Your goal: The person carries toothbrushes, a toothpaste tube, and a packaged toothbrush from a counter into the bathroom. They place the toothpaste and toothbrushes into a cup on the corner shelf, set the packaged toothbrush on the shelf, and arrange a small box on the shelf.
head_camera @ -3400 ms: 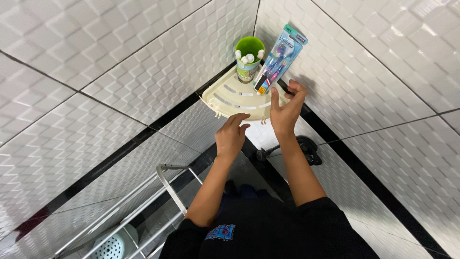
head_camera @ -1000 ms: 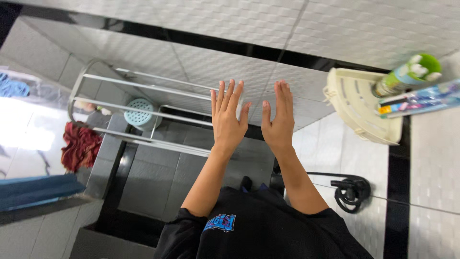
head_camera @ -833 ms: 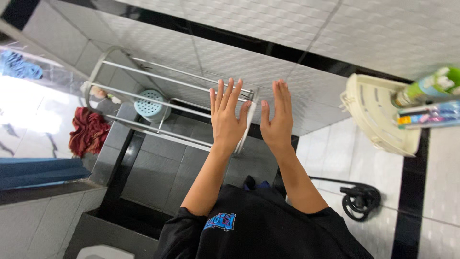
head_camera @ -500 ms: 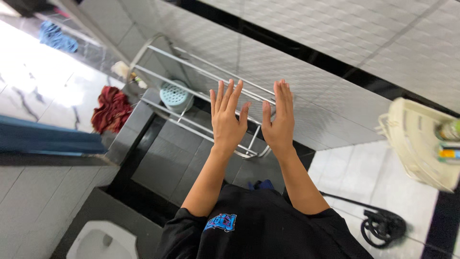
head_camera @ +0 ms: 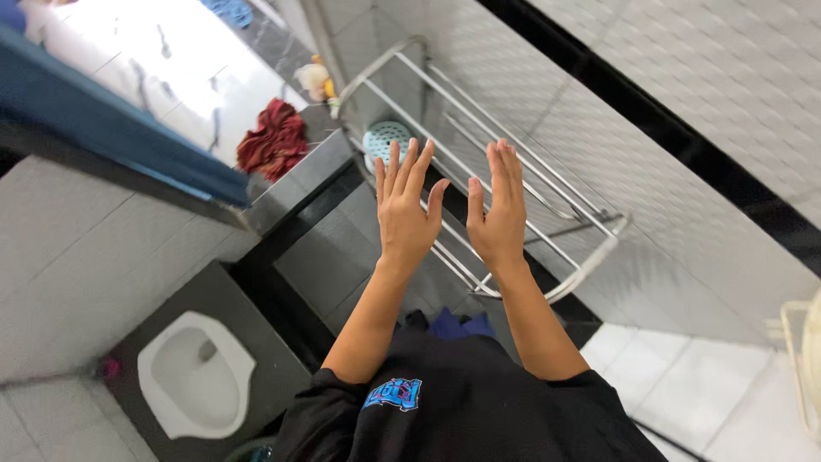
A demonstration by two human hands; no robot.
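My left hand (head_camera: 405, 208) and my right hand (head_camera: 497, 208) are raised side by side, fingers spread, holding nothing. Both hover in front of a chrome wall rack (head_camera: 479, 145) fixed to the tiled wall. A round teal soap dish (head_camera: 385, 142) rests on the rack just above my left fingertips. Neither hand touches the rack as far as I can tell.
A red cloth (head_camera: 274, 142) lies on a dark ledge (head_camera: 295, 188) at the left. A white squat toilet (head_camera: 192, 372) is set in the floor at lower left. A blue edge (head_camera: 111, 137) crosses the upper left. A cream corner shelf (head_camera: 802, 359) shows at the right edge.
The view has swung left and down: the corner shelf slid off to the right edge, the rack and toilet came into view. My hands stay raised and empty, as before.
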